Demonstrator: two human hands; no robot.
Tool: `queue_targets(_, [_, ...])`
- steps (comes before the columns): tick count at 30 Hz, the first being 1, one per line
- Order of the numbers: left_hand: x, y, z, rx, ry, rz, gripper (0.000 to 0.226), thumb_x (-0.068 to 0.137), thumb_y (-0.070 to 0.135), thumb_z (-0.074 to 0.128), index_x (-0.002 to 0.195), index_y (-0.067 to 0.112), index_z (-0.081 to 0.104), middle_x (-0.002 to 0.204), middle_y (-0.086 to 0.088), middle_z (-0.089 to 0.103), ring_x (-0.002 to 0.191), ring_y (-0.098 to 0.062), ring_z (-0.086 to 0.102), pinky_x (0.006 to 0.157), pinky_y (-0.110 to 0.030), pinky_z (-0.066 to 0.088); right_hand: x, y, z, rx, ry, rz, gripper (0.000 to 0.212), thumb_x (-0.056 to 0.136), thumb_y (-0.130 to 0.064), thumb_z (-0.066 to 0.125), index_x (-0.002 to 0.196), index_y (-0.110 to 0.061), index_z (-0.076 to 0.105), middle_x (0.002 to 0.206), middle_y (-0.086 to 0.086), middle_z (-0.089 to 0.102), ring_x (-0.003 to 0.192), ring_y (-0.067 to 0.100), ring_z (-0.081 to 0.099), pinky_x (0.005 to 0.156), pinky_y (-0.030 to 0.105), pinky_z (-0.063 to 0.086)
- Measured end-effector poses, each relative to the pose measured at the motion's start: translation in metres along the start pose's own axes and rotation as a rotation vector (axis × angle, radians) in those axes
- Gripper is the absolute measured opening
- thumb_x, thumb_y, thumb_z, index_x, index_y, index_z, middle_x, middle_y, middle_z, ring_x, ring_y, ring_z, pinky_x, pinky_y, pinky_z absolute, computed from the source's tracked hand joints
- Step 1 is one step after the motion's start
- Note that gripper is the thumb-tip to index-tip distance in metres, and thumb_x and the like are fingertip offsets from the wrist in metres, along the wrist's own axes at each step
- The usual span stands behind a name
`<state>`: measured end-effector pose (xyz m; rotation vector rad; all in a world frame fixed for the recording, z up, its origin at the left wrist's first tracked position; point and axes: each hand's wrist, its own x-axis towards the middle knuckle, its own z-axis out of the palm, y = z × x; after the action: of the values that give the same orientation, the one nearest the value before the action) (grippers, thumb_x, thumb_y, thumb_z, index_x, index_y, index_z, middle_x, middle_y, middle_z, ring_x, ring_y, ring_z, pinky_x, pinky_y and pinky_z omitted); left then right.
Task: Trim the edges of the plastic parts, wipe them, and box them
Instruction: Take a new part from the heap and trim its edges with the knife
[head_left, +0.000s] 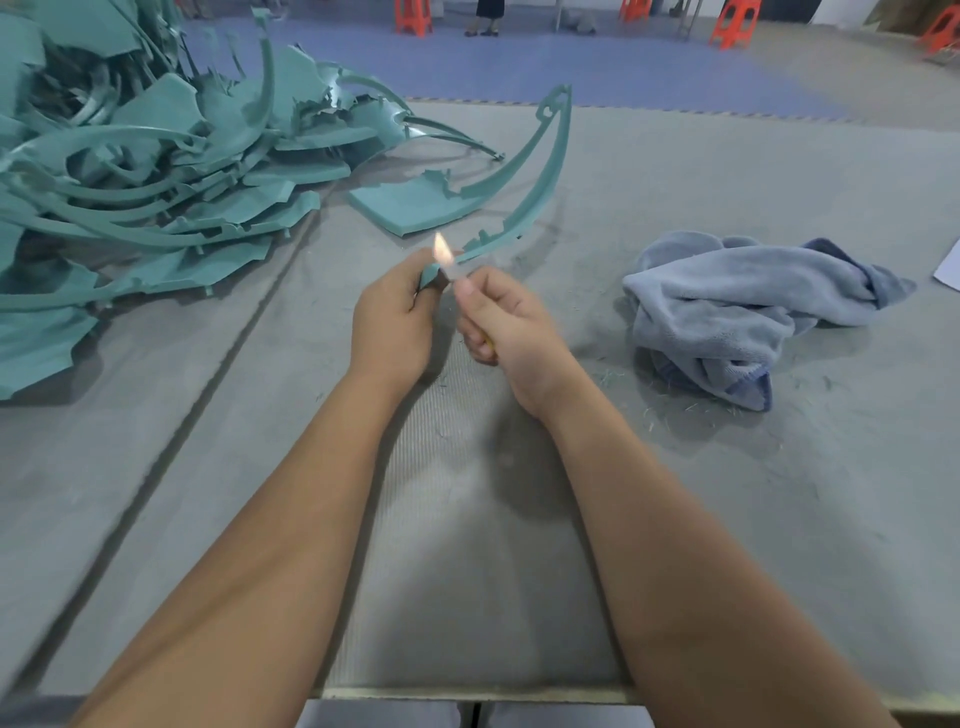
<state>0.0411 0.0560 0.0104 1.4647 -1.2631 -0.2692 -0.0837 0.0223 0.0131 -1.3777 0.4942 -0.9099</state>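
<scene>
Gripping one end of curved teal plastic part (524, 192), left hand (392, 317) steadies it over tabletop (467, 519). Curled round small lighter (460, 275), right hand (511, 322) plays flame on that edge, probably melting burrs. Waiting nearby: blue cloth (727, 306), untrimmed pile (145, 171).
</scene>
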Motion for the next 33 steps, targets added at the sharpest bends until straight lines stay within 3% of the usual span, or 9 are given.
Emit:
queue_targets(3, [0.001,-0.002,0.002,-0.018,-0.016,-0.03,0.034,0.084,0.016,0.046,0.092,0.044,0.063,0.081,0.018,0.066,0.082,-0.004,0.061,0.079,-0.034,0.051,0.001,0.001,0.004,-0.07,-0.044,-0.012,0.029,0.101,-0.01,0.046,0.072,-0.014,0.044,0.058,0.002,0.031,0.048,0.008,0.025,0.044,0.016,0.022])
queue_targets(6, [0.002,0.0,0.001,0.006,0.011,-0.009,0.027,0.086,0.024,0.046,0.082,0.049,0.057,0.071,0.021,0.062,0.069,0.006,0.053,0.07,-0.026,0.043,0.004,0.002,-0.001,-0.017,0.036,0.018,0.03,0.102,-0.012,0.044,0.072,-0.015,0.042,0.056,0.001,0.031,0.048,0.009,0.024,0.044,0.02,0.018])
queue_targets(10, [0.002,0.002,-0.002,-0.056,0.056,0.007,0.026,0.093,0.032,0.049,0.094,0.057,0.057,0.078,0.033,0.063,0.072,0.006,0.054,0.073,-0.018,0.044,0.011,0.003,-0.013,0.179,0.186,0.07,0.032,0.103,-0.018,0.044,0.071,-0.017,0.04,0.052,-0.003,0.033,0.045,0.01,0.023,0.045,0.025,0.014])
queue_targets(16, [0.001,-0.002,-0.001,0.0,-0.013,0.051,0.024,0.092,0.023,0.049,0.091,0.044,0.059,0.073,0.022,0.062,0.069,0.009,0.053,0.064,-0.016,0.039,0.008,0.008,-0.007,0.045,0.042,-0.003,0.03,0.1,-0.017,0.047,0.071,-0.019,0.046,0.053,-0.004,0.034,0.045,0.008,0.026,0.042,0.019,0.02])
queue_targets(18, [0.002,-0.002,-0.003,-0.047,0.013,0.048,0.025,0.095,0.021,0.051,0.096,0.043,0.06,0.079,0.026,0.063,0.076,0.011,0.055,0.072,-0.013,0.043,0.012,0.005,-0.01,0.135,0.207,0.032,0.031,0.102,-0.017,0.046,0.071,-0.018,0.042,0.051,-0.004,0.032,0.043,0.007,0.025,0.041,0.019,0.019])
queue_targets(21, [0.003,0.0,-0.009,-0.192,0.085,0.001,0.011,0.099,0.022,0.052,0.1,0.029,0.06,0.091,0.012,0.066,0.087,-0.003,0.06,0.083,-0.028,0.049,0.017,0.0,-0.014,0.306,0.456,0.118,0.033,0.103,-0.023,0.044,0.071,-0.018,0.038,0.049,-0.006,0.032,0.041,0.007,0.024,0.041,0.02,0.02])
queue_targets(26, [0.012,0.004,-0.035,-0.163,0.303,0.006,0.017,0.096,0.033,0.058,0.082,0.033,0.048,0.075,0.017,0.054,0.067,0.008,0.049,0.065,-0.012,0.04,0.008,-0.004,-0.014,-0.292,0.645,-0.136,0.031,0.1,-0.035,0.045,0.072,-0.023,0.038,0.06,-0.015,0.038,0.055,0.007,0.033,0.053,0.024,0.032])
queue_targets(30, [0.018,-0.003,-0.051,-0.136,0.104,-0.163,0.01,0.093,0.037,0.06,0.091,0.029,0.065,0.083,0.012,0.072,0.072,0.002,0.066,0.062,-0.014,0.049,0.002,-0.019,-0.028,-0.656,0.574,-0.342,0.024,0.095,-0.029,0.051,0.076,-0.014,0.05,0.087,-0.018,0.049,0.084,0.009,0.044,0.077,0.026,0.034])
queue_targets(33, [0.02,-0.009,-0.06,-0.191,-0.019,-0.331,0.017,0.091,0.042,0.062,0.089,0.028,0.072,0.085,0.009,0.075,0.069,-0.005,0.069,0.063,-0.024,0.052,0.001,-0.021,-0.036,-0.918,0.351,-0.248,0.027,0.091,-0.024,0.06,0.069,-0.012,0.052,0.108,-0.011,0.062,0.103,0.011,0.048,0.095,0.033,0.033])
